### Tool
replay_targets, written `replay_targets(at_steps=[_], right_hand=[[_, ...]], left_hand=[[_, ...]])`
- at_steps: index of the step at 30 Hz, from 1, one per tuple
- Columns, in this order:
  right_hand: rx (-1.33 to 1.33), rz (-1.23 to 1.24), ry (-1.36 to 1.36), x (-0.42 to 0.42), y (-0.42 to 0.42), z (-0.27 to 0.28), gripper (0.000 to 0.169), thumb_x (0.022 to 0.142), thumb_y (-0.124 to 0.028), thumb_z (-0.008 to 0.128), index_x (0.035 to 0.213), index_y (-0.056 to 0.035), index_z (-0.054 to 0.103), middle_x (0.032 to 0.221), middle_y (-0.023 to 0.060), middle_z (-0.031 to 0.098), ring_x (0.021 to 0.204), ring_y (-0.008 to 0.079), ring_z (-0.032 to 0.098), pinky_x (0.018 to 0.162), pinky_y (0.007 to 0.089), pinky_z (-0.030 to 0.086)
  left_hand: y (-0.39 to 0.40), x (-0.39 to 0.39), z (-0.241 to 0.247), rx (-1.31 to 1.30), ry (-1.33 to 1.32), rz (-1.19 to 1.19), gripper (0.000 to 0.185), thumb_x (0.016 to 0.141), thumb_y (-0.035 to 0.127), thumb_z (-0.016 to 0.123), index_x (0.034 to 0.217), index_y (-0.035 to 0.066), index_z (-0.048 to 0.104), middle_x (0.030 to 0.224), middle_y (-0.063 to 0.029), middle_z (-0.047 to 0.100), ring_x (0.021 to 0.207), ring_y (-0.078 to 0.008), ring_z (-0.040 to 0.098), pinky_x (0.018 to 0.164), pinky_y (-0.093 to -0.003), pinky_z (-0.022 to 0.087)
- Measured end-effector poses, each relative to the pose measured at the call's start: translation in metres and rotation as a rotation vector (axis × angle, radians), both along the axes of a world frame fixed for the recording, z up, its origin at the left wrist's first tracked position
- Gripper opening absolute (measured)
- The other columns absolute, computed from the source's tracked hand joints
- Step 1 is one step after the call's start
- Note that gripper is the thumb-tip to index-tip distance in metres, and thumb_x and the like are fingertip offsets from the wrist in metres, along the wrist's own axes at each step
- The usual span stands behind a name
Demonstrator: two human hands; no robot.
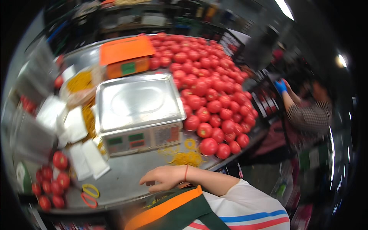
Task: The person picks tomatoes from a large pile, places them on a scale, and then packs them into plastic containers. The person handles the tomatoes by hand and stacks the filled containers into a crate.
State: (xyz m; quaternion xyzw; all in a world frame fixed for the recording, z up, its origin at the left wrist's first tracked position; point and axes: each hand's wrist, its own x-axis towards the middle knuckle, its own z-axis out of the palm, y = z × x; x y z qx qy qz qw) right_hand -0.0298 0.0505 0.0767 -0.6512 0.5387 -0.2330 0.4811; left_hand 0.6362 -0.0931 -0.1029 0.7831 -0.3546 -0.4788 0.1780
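My right hand (161, 178), a thin red string at its wrist, hovers over the near edge of the metal table (123, 184), fingers loosely bent and apart, nothing seen in it. My left hand is out of view. Yellow rubber bands (187, 158) lie just beyond my right wrist. A scale with a metal pan (138, 102) stands in front of me, and a large heap of red tomatoes (212, 106) lies to its right. Scissors with yellow and red handles (89, 195) rest near the front edge, left of my hand.
Smaller tomatoes (57, 188) and white packets (89, 159) lie at left, by clear plastic containers (33, 135). An orange box (126, 56) stands behind the scale, a bag of yellow bands (80, 82) to its left. At right, a person with a blue glove (280, 86) is beside a tomato carton (265, 99).
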Motion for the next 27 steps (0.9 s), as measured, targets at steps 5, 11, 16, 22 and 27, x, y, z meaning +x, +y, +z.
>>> replay_targets(at_steps=[5,11,16,22,27], right_hand=[[-0.216,-0.691,0.116,-0.095,0.031,-0.018,0.031,0.090,-0.016,0.060,0.117,-0.0004,0.058,0.102,0.0109,0.066,0.094,0.0178,0.064,0.083,0.0309,0.051],[-0.575,-1.356,0.667,-0.249,0.066,-0.039,0.041,0.083,-0.025,0.065,0.117,-0.0024,0.058,0.109,0.0187,0.061,0.104,0.0335,0.059,0.092,0.0397,0.046],[-0.320,-1.449,0.929,-0.304,-0.023,-0.050,0.063,0.074,-0.036,0.073,0.125,-0.0049,0.051,0.121,0.0207,0.052,0.111,0.0378,0.051,0.095,0.0447,0.045],[-0.398,-1.598,0.855,-0.340,-0.041,-0.073,0.047,0.070,-0.023,0.068,0.110,-0.0062,0.053,0.115,0.0180,0.052,0.111,0.0371,0.048,0.088,0.0463,0.049],[-0.715,-1.265,0.010,-0.254,0.001,0.001,0.042,0.082,-0.023,0.063,0.116,0.0009,0.058,0.112,0.0185,0.062,0.106,0.0253,0.061,0.092,0.0348,0.047]], left_hand=[[-0.050,-0.153,0.145,-0.636,-0.655,-0.552,0.040,0.089,0.027,0.066,0.112,-0.005,0.065,0.119,-0.0227,0.062,0.108,-0.0319,0.059,0.091,-0.0374,0.047],[-0.133,-0.333,0.145,-1.088,-0.104,-0.832,0.037,0.090,0.003,0.053,0.127,-0.001,0.052,0.115,-0.0145,0.061,0.106,-0.0241,0.060,0.092,-0.0353,0.047],[-0.077,-0.519,0.163,-1.069,0.152,-1.370,0.042,0.073,-0.005,0.065,0.115,0.000,0.061,0.111,-0.0136,0.062,0.108,-0.0280,0.057,0.096,-0.0348,0.042],[-0.012,-0.638,0.161,-0.707,0.733,-1.592,0.042,0.075,-0.003,0.068,0.116,0.002,0.061,0.109,-0.0130,0.062,0.097,-0.0283,0.062,0.084,-0.0370,0.051],[0.017,-0.686,0.161,0.406,1.434,-0.860,0.063,0.096,0.042,0.052,0.145,0.009,0.030,0.125,-0.0196,0.055,0.110,-0.0366,0.058,0.091,-0.0505,0.051]])
